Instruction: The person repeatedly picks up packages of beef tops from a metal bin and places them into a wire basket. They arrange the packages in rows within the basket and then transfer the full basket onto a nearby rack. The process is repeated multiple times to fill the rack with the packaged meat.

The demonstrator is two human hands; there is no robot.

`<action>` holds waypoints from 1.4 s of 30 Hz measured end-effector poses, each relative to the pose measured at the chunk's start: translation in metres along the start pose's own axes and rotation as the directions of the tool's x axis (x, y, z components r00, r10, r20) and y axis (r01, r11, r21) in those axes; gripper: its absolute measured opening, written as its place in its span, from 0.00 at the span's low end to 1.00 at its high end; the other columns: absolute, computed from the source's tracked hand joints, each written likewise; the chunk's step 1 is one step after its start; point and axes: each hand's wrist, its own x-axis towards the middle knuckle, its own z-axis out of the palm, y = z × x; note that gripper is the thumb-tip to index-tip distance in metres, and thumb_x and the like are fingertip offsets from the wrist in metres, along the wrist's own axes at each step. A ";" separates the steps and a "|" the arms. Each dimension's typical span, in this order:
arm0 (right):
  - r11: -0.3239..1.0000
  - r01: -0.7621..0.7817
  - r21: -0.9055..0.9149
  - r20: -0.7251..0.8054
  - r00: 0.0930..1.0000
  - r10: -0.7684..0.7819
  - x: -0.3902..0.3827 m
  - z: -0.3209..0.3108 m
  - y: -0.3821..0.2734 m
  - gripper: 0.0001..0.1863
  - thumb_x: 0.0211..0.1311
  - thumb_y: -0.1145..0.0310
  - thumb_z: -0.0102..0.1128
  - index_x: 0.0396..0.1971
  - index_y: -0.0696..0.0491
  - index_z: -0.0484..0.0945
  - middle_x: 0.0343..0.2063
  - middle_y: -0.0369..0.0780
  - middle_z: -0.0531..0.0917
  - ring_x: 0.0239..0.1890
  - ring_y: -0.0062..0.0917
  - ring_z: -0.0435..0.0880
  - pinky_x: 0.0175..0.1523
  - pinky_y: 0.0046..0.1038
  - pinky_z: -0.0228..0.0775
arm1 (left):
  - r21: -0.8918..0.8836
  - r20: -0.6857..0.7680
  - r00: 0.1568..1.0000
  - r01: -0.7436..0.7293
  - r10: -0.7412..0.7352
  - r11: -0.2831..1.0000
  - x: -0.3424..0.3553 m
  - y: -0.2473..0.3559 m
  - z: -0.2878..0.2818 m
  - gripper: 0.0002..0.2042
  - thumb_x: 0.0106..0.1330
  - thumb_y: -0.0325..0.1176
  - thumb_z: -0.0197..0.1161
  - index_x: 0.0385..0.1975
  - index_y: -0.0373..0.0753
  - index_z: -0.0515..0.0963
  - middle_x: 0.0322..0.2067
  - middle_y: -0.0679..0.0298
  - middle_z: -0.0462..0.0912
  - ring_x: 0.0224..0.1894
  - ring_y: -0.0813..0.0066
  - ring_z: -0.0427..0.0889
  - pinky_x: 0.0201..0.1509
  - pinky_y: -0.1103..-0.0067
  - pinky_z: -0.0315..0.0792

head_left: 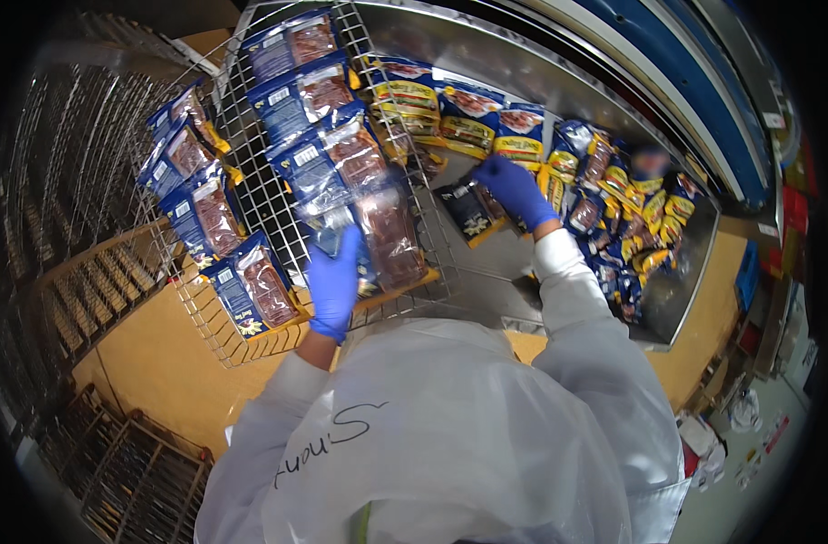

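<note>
Left hand (pixel 334 283) grips a blurred meat packet (pixel 389 238) (over the wire rack (pixel 251 195)); right hand (pixel 516 189) pinches a dark packet (pixel 468 210).

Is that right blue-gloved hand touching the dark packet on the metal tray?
Touching. The head view shows the right hand with its fingers lying on the dark packet, no gap visible.

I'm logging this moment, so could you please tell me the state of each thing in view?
Left hand: gloved, gripping a clear meat pack.
Right hand: gloved, closed on a dark pack.
Wire rack: tilted, lined with blue packs.
Steel tray: heaped with yellow-blue packs.
</note>
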 end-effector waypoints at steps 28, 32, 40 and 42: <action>0.278 0.570 0.773 -0.475 0.811 -0.341 0.024 -0.061 -0.151 0.14 0.51 0.69 0.68 0.37 0.53 0.77 0.28 0.33 0.78 0.37 0.16 0.77 0.39 0.20 0.70 | -0.655 0.124 0.914 -0.217 0.387 0.724 0.085 0.191 -0.051 0.33 0.64 0.55 0.52 0.58 0.33 0.61 0.46 0.56 0.76 0.44 0.70 0.78 0.53 0.69 0.73; 0.980 -0.197 0.002 -0.237 0.952 0.192 0.038 0.031 0.041 0.18 0.52 0.64 0.59 0.41 0.58 0.77 0.33 0.47 0.80 0.36 0.40 0.80 0.41 0.33 0.71 | -0.158 -0.145 0.984 -0.130 0.107 0.979 0.130 0.091 -0.130 0.24 0.67 0.52 0.51 0.42 0.33 0.77 0.35 0.53 0.82 0.34 0.59 0.82 0.38 0.68 0.74; 0.755 -0.368 -0.543 -0.161 0.928 0.337 0.032 0.126 0.139 0.07 0.57 0.67 0.52 0.33 0.50 0.78 0.26 0.45 0.82 0.31 0.34 0.83 0.33 0.35 0.74 | 0.316 -0.410 0.851 -0.205 0.328 0.926 0.104 0.050 -0.103 0.16 0.61 0.42 0.62 0.36 0.32 0.78 0.28 0.55 0.83 0.28 0.73 0.80 0.35 0.75 0.72; 0.824 -0.363 -0.435 -0.170 0.932 0.321 0.034 0.113 0.138 0.07 0.57 0.67 0.51 0.33 0.50 0.78 0.25 0.46 0.82 0.30 0.35 0.83 0.34 0.36 0.75 | 0.023 -0.422 0.878 -0.238 0.226 0.971 0.093 0.076 -0.104 0.15 0.63 0.39 0.61 0.36 0.31 0.79 0.30 0.58 0.83 0.29 0.82 0.76 0.35 0.81 0.70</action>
